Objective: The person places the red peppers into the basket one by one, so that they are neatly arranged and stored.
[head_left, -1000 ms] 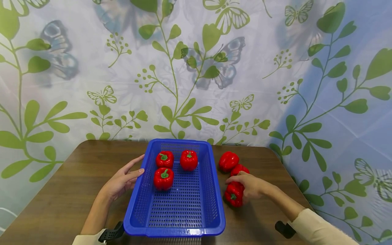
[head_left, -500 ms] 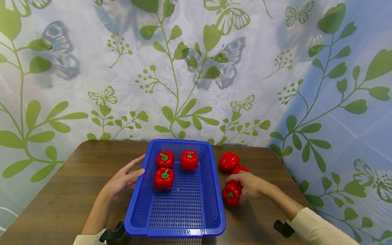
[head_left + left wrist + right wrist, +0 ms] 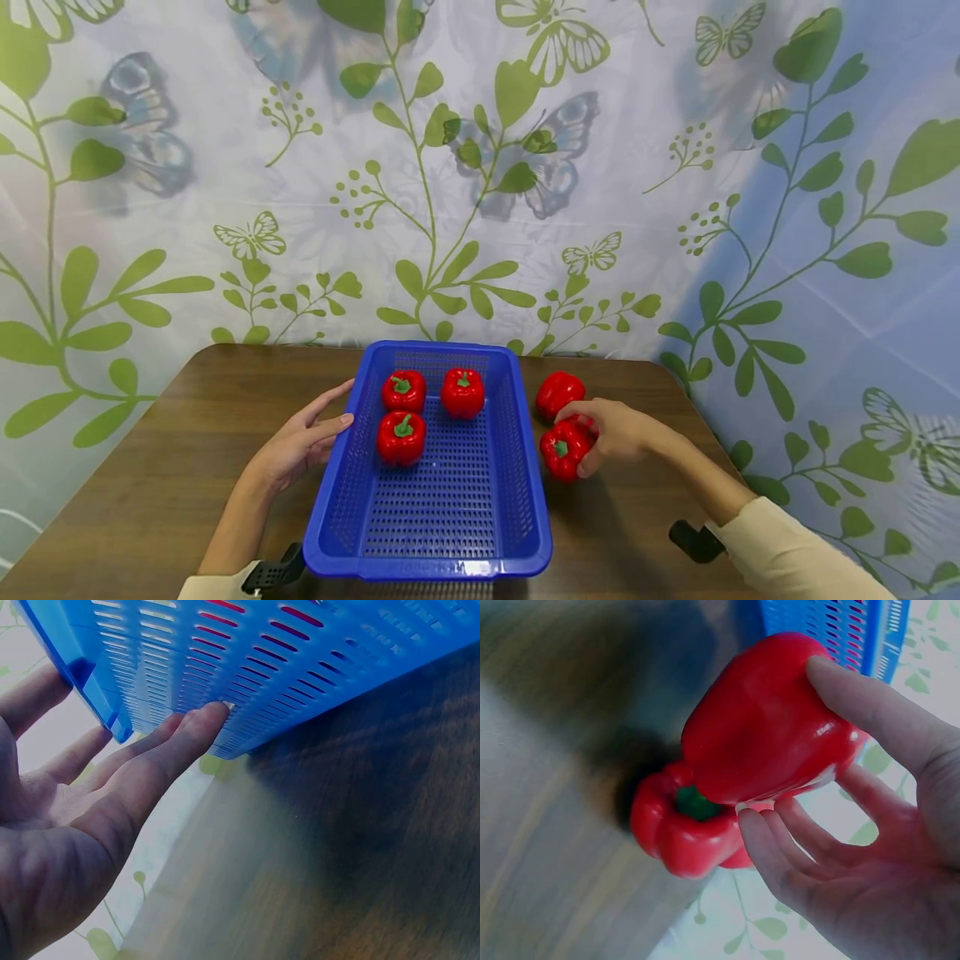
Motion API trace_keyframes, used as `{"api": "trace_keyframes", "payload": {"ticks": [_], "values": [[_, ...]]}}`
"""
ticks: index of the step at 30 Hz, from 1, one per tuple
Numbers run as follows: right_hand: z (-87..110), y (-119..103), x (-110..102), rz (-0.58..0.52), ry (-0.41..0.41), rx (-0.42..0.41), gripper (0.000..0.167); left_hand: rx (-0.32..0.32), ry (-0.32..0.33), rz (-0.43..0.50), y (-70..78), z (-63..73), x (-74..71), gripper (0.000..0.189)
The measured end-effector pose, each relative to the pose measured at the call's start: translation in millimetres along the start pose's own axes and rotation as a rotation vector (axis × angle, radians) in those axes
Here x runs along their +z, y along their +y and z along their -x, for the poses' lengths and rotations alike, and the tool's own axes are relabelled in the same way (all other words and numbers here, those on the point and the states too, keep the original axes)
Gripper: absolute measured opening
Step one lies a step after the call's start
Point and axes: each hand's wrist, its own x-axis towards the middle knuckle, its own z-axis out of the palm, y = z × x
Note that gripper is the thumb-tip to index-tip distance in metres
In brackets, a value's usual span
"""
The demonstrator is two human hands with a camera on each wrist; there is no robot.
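Observation:
My right hand grips a red bell pepper just right of the blue basket. In the right wrist view this held bell pepper is off the table, pinched between thumb and fingers. Below it, another bell pepper stands with its green stem up. Outstretched fingers of my left hand touch the basket's left side; the left wrist view shows them against its slotted wall. Inside the basket lie three red bell peppers, one near the middle left.
Beyond my right hand a red bell pepper lies on its side on the brown wooden table. A patterned cloth with leaves and butterflies hangs behind the table and along its right.
My right hand has raised the bell pepper from the table and shifted it slightly left, toward the basket. The left hand and the basket have stayed in place.

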Motion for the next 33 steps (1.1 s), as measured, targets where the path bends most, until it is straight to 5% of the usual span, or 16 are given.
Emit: {"api": "trace_keyframes", "payload": {"ticks": [19,33], "values": [[-1.6,-17,-24,-0.016,0.104,0.052,0.066,0.029,-0.032,-0.005,1.0,2.1,0.3,0.066],[-3.8,-28,-37,-0.043,0.159,-0.016,0.067,0.033,-0.045,0.000,0.9,0.9,-2.3,0.067]]}}
